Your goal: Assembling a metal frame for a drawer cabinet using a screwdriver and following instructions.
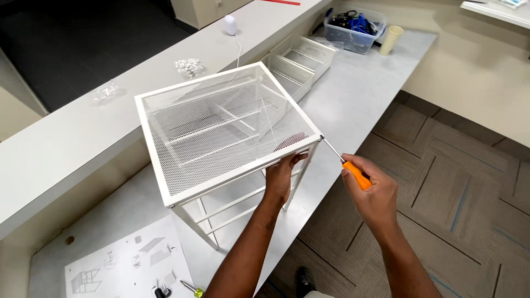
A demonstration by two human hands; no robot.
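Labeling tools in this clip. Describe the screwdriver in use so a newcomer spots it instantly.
Start at the white mesh-topped rack standing on the grey counter. At its near right top corner, the right hand holds a screwdriver with its metal tip at that corner, while the left hand steadies the frame. Its orange handle sets it apart from the yellow-handled tool lying by the instruction sheet.

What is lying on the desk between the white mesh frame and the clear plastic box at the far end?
In the head view, white mesh drawers lie side by side between the mesh frame and the clear plastic box.
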